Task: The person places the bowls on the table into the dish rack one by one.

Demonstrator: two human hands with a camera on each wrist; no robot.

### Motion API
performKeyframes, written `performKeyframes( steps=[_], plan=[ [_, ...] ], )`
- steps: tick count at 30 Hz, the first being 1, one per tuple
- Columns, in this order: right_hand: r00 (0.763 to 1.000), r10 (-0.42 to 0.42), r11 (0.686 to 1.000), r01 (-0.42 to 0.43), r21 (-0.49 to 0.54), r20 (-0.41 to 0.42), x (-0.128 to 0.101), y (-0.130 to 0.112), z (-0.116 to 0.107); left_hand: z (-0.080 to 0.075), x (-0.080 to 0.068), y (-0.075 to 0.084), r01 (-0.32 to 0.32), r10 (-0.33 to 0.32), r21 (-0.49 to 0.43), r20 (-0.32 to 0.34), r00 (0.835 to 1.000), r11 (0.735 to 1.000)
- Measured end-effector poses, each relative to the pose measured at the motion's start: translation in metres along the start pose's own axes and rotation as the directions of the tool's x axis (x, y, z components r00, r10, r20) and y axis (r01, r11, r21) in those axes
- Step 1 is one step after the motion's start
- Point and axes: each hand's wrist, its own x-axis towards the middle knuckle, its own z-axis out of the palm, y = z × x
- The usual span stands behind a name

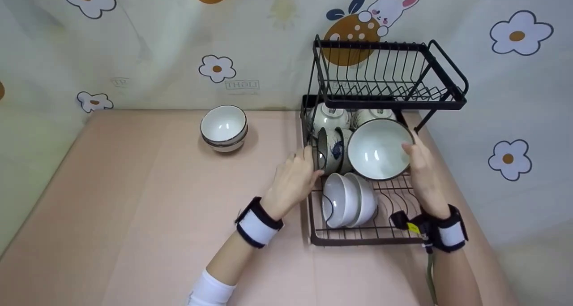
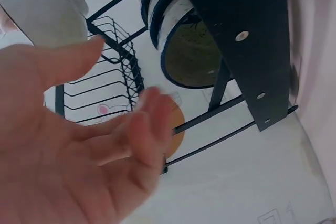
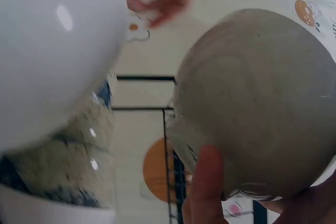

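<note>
Head view: a black two-tier dish rack [image 1: 385, 234] is standing at the 3 o'clock side of the pink table [image 1: 134, 207]. Its lower tier is holding two patterned bowls at the back, a blue-patterned bowl [image 1: 333, 151] on edge, two nested white bowls [image 1: 349, 199] at 6 o'clock, and a large white bowl [image 1: 378, 149] tilted with its mouth facing the camera. The right hand [image 1: 423, 171] is gripping that large bowl's rim at 3 o'clock. The left hand [image 1: 293, 180] is reaching to the rack's left edge, fingertips touching the blue-patterned bowl; whether they are curling round it, cannot tell. Two stacked bowls [image 1: 224, 129] are sitting apart at 10 o'clock.

Left wrist view: the palm is lying open, fingers relaxed, rack wires beyond.

Right wrist view: thumb and fingers are pinching the bowl's grey underside [image 3: 257, 103].
</note>
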Motion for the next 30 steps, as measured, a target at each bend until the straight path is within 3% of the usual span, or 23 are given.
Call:
performKeyframes(
  steps=[2,5,9,13,19,24,30],
  plan=[
    [0.999,-0.02,0.993,0.016,-0.115,-0.034,0.0,0.0,-0.005,0.002,0.0,-0.001,0.051,-0.057,0.049,0.11,0.992,0.997],
    [0.993,-0.077,0.962,0.052,-0.269,-0.086,0.002,0.0,-0.008,0.006,0.001,-0.001,0.081,-0.107,0.113,0.254,0.961,0.99],
    [0.988,-0.105,0.914,0.053,-0.403,-0.109,0.003,-0.001,-0.01,0.009,0.002,-0.001,0.066,-0.11,0.138,0.341,0.934,0.988],
    [0.987,-0.102,0.867,0.026,-0.498,-0.127,0.003,-0.001,-0.014,0.01,0.004,-0.001,0.072,-0.111,0.117,0.377,0.919,0.991],
    [0.994,0.005,0.809,-0.066,-0.584,-0.106,0.001,-0.001,-0.015,0.01,0.005,-0.001,0.095,-0.131,0.108,0.4,0.907,0.99],
    [0.997,0.078,0.753,-0.068,-0.654,-0.015,0.001,0.0,-0.013,0.009,0.005,-0.002,0.092,-0.13,0.112,0.402,0.906,0.989],
    [0.983,0.131,0.692,0.003,-0.722,0.13,-0.001,0.003,-0.009,0.009,0.004,-0.001,0.08,-0.123,0.12,0.416,0.901,0.99]
  ],
)
